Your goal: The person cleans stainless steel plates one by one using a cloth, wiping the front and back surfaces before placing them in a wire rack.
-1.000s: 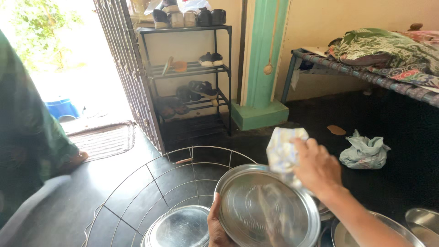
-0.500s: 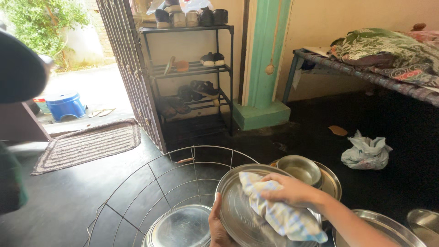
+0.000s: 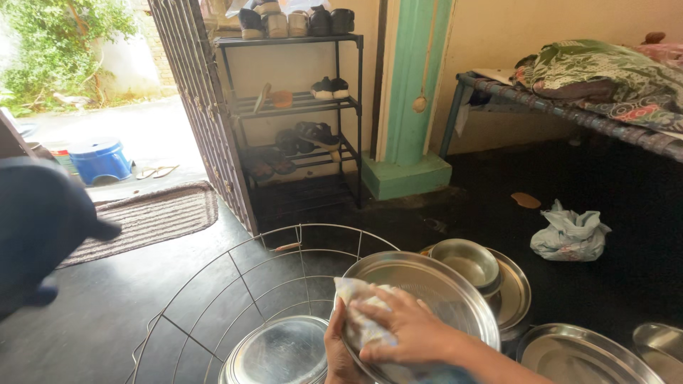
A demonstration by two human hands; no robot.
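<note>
While the left hand (image 3: 340, 355) clasps the near-left rim of a tilted steel plate (image 3: 427, 299), its grip closed on that edge, the right hand (image 3: 407, 328) lies flat on the plate's face, fingers pressing a pale cloth (image 3: 359, 323) against it. Plate and cloth sit directly under the right palm, just right of a wire basket (image 3: 235, 284) holding another steel dish (image 3: 281, 352). Stacked steel bowls (image 3: 469, 264) lie farther right on the floor.

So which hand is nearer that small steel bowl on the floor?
Right. The right hand presses a cloth on the plate, just below-left of the bowl; the left hand holds the plate's far left edge.
</note>
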